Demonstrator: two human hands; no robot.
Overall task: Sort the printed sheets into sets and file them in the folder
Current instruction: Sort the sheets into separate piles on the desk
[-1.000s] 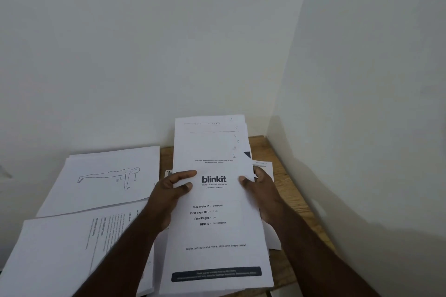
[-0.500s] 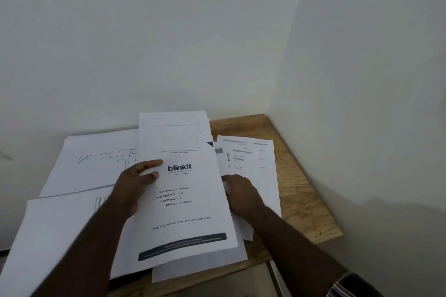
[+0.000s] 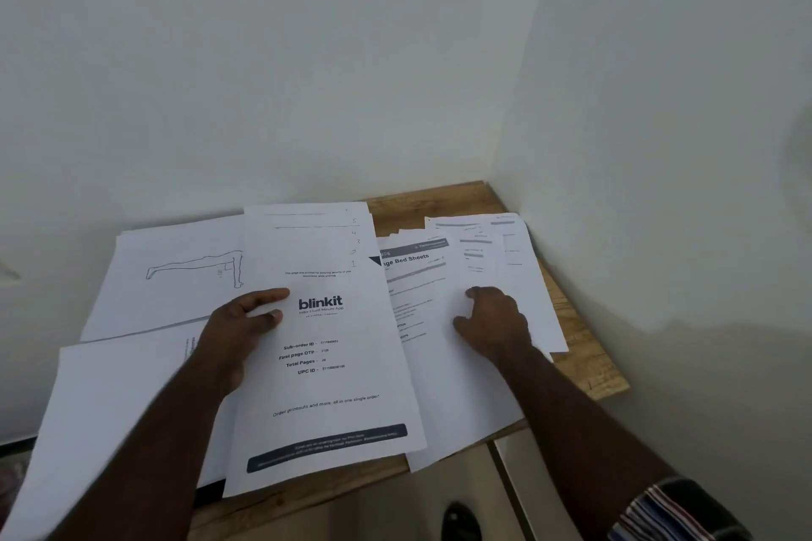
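Observation:
A stack of printed sheets topped by a "blinkit" cover page is lifted over the middle of the wooden table. My left hand grips its left edge, thumb on top. The upper corners of the sheets behind it fan out with handwritten numbers. To the right lies a sheet headed "Bed Sheets", with several more printed sheets spread beyond it. My right hand rests on these spread sheets with bent fingers. No folder is plainly in view.
At the back left lies a sheet with a line drawing of a push-up figure; a text page lies in front of it. A dark edge shows beneath the left papers. White walls close the corner behind and to the right.
My right hand has let go of the blinkit stack and moved right onto the spread sheets. My left hand has carried the stack to the left, uncovering the "Bed Sheets" page.

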